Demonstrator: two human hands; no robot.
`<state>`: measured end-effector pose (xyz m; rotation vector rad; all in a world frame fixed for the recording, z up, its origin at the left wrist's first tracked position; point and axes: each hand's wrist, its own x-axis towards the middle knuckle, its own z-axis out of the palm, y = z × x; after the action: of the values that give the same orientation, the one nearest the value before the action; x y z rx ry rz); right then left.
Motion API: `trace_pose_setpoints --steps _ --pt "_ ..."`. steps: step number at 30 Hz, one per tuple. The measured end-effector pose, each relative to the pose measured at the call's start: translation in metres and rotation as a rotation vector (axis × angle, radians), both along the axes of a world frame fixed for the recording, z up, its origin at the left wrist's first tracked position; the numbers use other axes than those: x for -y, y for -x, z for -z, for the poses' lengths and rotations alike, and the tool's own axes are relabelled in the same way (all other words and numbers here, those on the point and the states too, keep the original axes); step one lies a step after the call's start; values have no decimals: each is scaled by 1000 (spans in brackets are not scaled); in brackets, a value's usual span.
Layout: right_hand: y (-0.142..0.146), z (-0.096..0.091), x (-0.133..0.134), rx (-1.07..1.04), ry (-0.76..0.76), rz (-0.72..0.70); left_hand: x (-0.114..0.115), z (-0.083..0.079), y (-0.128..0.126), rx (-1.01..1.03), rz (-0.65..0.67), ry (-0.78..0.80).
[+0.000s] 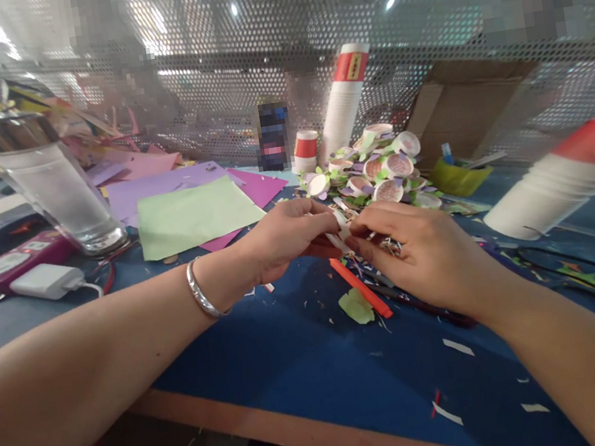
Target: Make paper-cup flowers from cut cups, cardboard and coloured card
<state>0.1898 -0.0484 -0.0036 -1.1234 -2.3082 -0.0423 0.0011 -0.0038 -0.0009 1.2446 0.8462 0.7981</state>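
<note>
My left hand (286,239), with a silver bangle at the wrist, pinches a small white paper piece (341,227) over the blue table. My right hand (418,249) grips the other side of that piece with thumb and fingers; much of the piece is hidden by the fingers. Just beneath the hands lie an orange stick-like object (362,288) and a torn-edged green paper scrap (355,307). A dark, slender object (454,317) shows partly under my right hand. Behind the hands is a heap of cut paper-cup bottoms (387,189) with green and purple paper bits.
Green (196,216) and purple paper sheets (158,188) lie left of centre. A glass tumbler (61,191) stands by a pink power strip (18,261). Stacked paper cups (342,104) rise at the back; another stack (554,184) leans right, near black cables (575,252).
</note>
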Motion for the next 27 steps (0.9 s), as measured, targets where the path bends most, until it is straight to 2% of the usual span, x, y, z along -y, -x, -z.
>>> trace_pose_setpoints --steps 6,27 --pt "2 -1 1 5 -6 -8 3 -3 -1 -11 -28 -22" --pt "6 0 2 9 -8 33 4 -1 -2 -14 -1 4"
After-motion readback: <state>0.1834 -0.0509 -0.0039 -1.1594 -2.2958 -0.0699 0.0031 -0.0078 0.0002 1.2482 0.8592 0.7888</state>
